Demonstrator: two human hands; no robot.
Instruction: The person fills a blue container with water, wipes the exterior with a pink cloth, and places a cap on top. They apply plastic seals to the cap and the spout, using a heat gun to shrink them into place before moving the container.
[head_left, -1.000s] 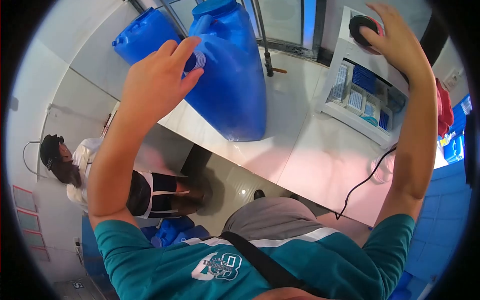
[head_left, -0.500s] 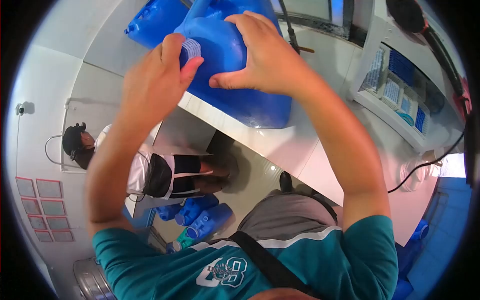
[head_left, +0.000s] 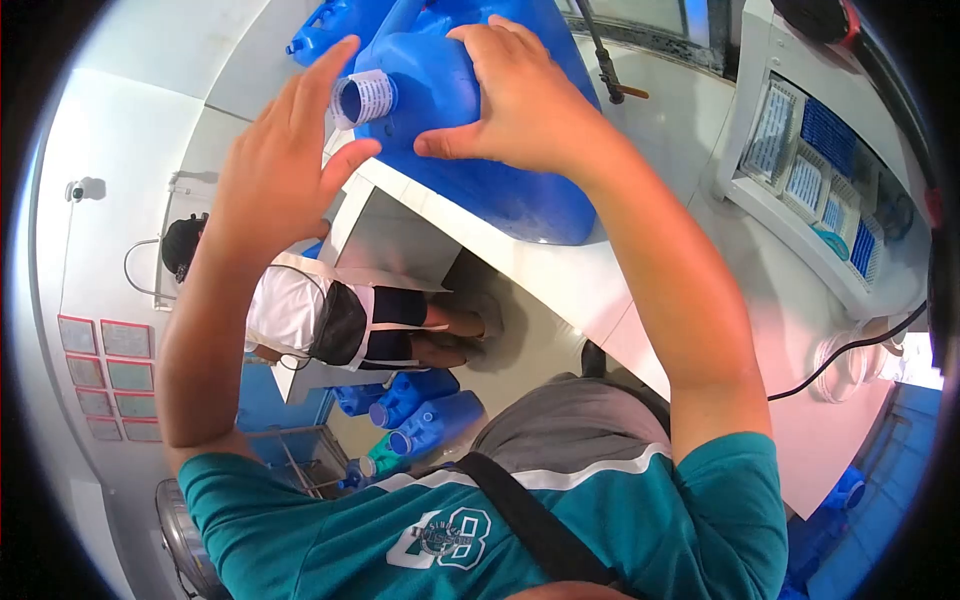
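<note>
A large blue plastic jug (head_left: 500, 195) lies on the white counter, its neck pointing left. White printed film (head_left: 374, 97) is wrapped round the neck, and the opening faces my left hand (head_left: 283, 160). That hand is open, thumb and fingers spread on either side of the neck, with nothing visible between them. My right hand (head_left: 515, 95) rests on the jug's shoulder, thumb and fingers apart around its curved side.
Another blue jug (head_left: 335, 32) is at the upper left. A person in a white shirt (head_left: 290, 310) stands across the counter (head_left: 600, 300). Several jugs (head_left: 435, 422) are on the floor. At the right are a white organizer (head_left: 800, 190) and a black cable (head_left: 850, 345).
My left hand has opened and moved off the neck, exposing the film and opening. The view has shifted a little, and the other person stands bent farther toward the counter.
</note>
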